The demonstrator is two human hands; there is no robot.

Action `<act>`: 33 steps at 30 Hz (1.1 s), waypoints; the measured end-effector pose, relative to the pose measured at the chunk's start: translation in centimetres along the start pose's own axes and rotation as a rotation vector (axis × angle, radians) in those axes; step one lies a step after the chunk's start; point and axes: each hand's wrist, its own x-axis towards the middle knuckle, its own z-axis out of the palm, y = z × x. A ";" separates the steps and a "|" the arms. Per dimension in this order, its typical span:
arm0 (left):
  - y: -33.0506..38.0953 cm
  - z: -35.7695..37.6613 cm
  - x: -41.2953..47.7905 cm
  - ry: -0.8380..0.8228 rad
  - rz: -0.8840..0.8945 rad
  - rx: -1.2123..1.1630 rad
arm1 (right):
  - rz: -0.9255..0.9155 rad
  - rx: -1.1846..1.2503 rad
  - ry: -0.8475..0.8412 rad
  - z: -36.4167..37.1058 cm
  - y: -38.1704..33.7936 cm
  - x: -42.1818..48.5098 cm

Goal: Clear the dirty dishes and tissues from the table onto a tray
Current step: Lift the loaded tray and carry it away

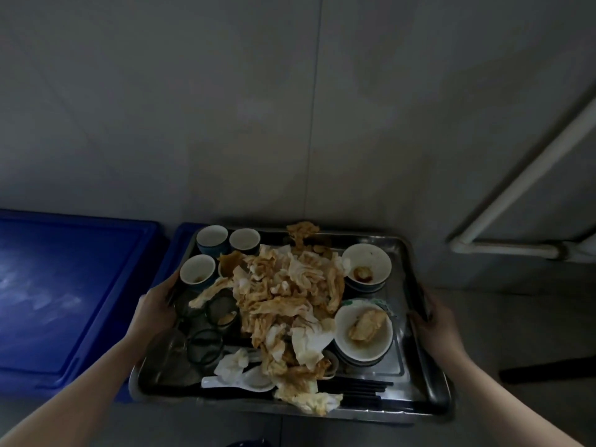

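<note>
Gripping tray (398,362) at side edges with left hand (158,304) and right hand (435,324). If tilted, likely to shed tissues (283,295) overhanging near edge and slide bowls (364,330) along right edge.

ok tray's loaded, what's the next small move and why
Probably lower the tray, kept level, onto the blue lid at its left: left hand and right hand grip its side rims, the stained tissues are heaped high, and one wad overhangs the near rim.

Dim, underexposed wide-angle view.
Faint light is falling on the wall (290,108); corners are vignetting, straight lines are bowing, and the steel tray (398,362) is glinting weakly, its detail blurring.
</note>
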 end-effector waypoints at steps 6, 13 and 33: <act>-1.5 0.1 1.0 0.015 -0.007 -0.024 | 0.019 0.037 0.039 2.6 0.6 0.4; -3.6 0.9 1.3 -0.043 -0.059 0.029 | 0.033 -0.020 0.006 2.9 1.0 0.7; 1.4 -6.3 0.6 0.083 -0.162 0.211 | 0.031 -0.517 -0.101 0.1 -3.7 -0.5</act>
